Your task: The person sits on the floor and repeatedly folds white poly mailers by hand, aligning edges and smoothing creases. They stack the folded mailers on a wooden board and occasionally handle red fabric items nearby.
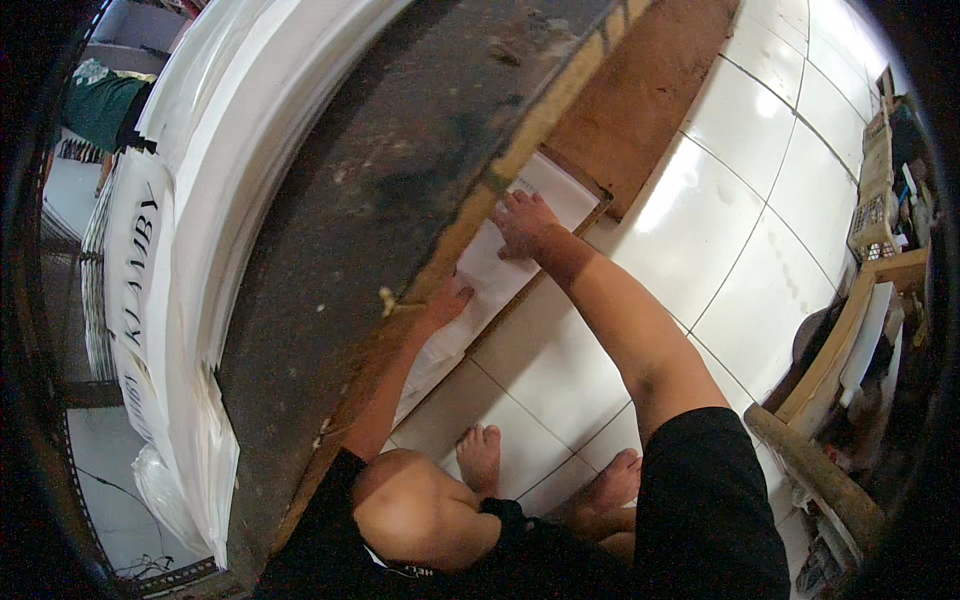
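Low down, beneath the edge of a dark worn tabletop (340,200), lie white plastic-like sheets or bags (575,195) on a wooden-edged shelf. My right hand (525,222) rests on them near the far end, its fingers spread and bent a little. Closer to me, my left hand (447,300) reaches in under the tabletop edge and touches the same white material. Its visible fingers lie extended on the surface, while the tabletop hides part of the hand. Neither hand visibly grips anything.
Thick stacks of white printed bags (200,200) cover the tabletop's left side. A brown wooden panel (645,100) stands beyond the shelf. White floor tiles (740,150) stretch to the right, where a crate (874,200) and wooden boards (815,480) stand. My bare feet (480,458) are below.
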`<state>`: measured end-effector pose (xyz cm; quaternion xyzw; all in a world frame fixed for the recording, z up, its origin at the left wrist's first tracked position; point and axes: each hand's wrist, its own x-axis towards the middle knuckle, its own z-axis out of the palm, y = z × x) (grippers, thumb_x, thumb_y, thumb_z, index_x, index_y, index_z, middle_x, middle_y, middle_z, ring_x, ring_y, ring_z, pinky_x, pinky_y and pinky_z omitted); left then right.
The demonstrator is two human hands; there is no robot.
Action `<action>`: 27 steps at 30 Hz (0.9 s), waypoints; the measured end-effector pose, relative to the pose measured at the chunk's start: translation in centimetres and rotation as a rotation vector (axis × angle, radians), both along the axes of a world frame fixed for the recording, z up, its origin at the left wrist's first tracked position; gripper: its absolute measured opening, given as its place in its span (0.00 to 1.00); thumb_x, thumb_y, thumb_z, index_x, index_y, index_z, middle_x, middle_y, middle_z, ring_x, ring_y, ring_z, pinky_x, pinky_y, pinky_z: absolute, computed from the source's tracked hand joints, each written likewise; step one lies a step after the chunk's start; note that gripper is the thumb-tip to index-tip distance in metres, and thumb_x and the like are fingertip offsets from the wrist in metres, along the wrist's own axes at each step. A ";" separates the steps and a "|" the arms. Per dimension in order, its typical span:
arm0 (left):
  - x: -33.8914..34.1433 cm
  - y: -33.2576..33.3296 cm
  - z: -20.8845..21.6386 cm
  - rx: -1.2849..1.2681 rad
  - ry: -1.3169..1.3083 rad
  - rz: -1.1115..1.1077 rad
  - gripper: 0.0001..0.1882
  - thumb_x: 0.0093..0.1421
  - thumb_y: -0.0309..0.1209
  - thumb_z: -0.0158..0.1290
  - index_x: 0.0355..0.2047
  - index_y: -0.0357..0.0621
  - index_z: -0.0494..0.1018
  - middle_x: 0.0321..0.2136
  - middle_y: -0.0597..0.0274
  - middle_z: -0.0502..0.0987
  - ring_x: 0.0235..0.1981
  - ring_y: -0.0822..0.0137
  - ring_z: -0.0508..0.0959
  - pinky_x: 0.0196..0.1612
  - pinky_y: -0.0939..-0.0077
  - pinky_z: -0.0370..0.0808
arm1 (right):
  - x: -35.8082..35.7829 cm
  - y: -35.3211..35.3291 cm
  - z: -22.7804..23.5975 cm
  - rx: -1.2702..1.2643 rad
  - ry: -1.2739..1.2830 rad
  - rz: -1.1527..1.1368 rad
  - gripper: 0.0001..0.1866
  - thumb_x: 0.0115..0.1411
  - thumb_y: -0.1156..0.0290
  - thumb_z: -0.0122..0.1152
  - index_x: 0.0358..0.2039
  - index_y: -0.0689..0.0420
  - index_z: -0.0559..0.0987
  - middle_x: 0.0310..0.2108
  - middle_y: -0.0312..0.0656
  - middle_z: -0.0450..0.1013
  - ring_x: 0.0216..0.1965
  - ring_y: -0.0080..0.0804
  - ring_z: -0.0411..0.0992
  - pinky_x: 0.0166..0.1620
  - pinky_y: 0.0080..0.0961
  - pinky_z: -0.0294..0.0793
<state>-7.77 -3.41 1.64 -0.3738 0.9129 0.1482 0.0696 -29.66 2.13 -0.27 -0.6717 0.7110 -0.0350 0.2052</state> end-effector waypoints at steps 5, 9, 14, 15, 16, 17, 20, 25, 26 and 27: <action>0.3 -0.4 -1.0 -0.223 -0.301 -0.317 0.22 0.53 0.43 0.56 0.37 0.35 0.75 0.38 0.45 0.75 0.46 0.47 0.73 0.56 0.56 0.67 | 1.0 -0.2 -0.1 -0.078 0.045 -0.004 0.33 0.42 0.56 0.72 0.51 0.50 0.75 0.53 0.47 0.68 0.57 0.44 0.65 0.57 0.49 0.64; 0.7 -1.2 -2.7 -0.277 -0.135 -0.219 0.19 0.55 0.43 0.54 0.33 0.36 0.78 0.37 0.45 0.76 0.47 0.48 0.72 0.53 0.55 0.68 | 1.9 0.1 -0.3 -0.289 0.025 -0.061 0.33 0.45 0.55 0.69 0.52 0.49 0.73 0.54 0.47 0.66 0.58 0.47 0.63 0.58 0.56 0.60; 0.6 -3.1 -6.2 -0.178 -0.302 -0.275 0.25 0.56 0.46 0.53 0.41 0.35 0.76 0.46 0.41 0.74 0.51 0.45 0.71 0.57 0.53 0.66 | 2.2 4.5 -0.5 -0.197 0.153 -0.088 0.36 0.58 0.49 0.59 0.64 0.45 0.63 0.65 0.47 0.56 0.65 0.48 0.54 0.64 0.60 0.50; 1.5 -3.1 -6.4 -0.090 -0.293 -0.157 0.27 0.57 0.47 0.52 0.45 0.33 0.75 0.48 0.40 0.73 0.52 0.43 0.71 0.58 0.53 0.64 | 2.4 6.2 -0.6 -0.130 0.092 -0.077 0.34 0.58 0.50 0.59 0.63 0.46 0.64 0.64 0.47 0.58 0.65 0.47 0.56 0.63 0.56 0.54; 1.5 -3.0 -5.7 -0.153 -0.191 -0.158 0.32 0.57 0.49 0.52 0.51 0.31 0.71 0.52 0.37 0.71 0.56 0.43 0.68 0.62 0.56 0.61 | 1.7 7.6 0.1 -0.098 0.057 -0.082 0.33 0.58 0.51 0.59 0.62 0.46 0.65 0.63 0.46 0.60 0.64 0.45 0.57 0.63 0.53 0.57; -1.5 -1.6 -3.4 -0.064 -0.273 -0.179 0.31 0.57 0.48 0.52 0.50 0.32 0.70 0.54 0.40 0.69 0.57 0.45 0.68 0.61 0.58 0.64 | -0.3 9.6 -0.7 -0.001 0.009 -0.061 0.31 0.58 0.52 0.59 0.61 0.47 0.67 0.61 0.46 0.63 0.62 0.45 0.61 0.60 0.49 0.62; -1.2 -3.8 -2.5 -0.022 -0.379 -0.149 0.39 0.56 0.52 0.52 0.59 0.33 0.64 0.56 0.41 0.68 0.58 0.48 0.68 0.61 0.59 0.64 | -1.8 14.9 4.5 0.050 -0.073 -0.025 0.26 0.59 0.54 0.58 0.56 0.50 0.71 0.52 0.47 0.71 0.53 0.47 0.70 0.52 0.42 0.73; -14.0 5.4 2.3 0.051 0.088 -0.380 0.27 0.58 0.45 0.55 0.45 0.31 0.72 0.46 0.37 0.74 0.49 0.43 0.73 0.53 0.56 0.68 | -3.9 25.1 5.2 -0.027 -0.139 -0.346 0.25 0.58 0.56 0.58 0.54 0.51 0.74 0.45 0.48 0.75 0.49 0.49 0.73 0.49 0.46 0.73; -16.4 8.0 2.8 0.073 0.122 -0.401 0.25 0.59 0.44 0.54 0.44 0.31 0.72 0.45 0.38 0.74 0.47 0.43 0.73 0.51 0.56 0.69 | -3.4 26.4 5.7 0.022 -0.100 -0.382 0.23 0.57 0.55 0.58 0.50 0.53 0.76 0.43 0.49 0.76 0.48 0.50 0.73 0.49 0.47 0.73; -18.5 9.0 2.0 0.171 0.248 -0.451 0.24 0.59 0.43 0.54 0.44 0.30 0.72 0.44 0.38 0.74 0.46 0.44 0.74 0.51 0.57 0.69 | -2.9 27.7 6.5 -0.021 -0.094 -0.398 0.21 0.57 0.55 0.58 0.46 0.54 0.78 0.42 0.48 0.77 0.46 0.50 0.74 0.48 0.46 0.74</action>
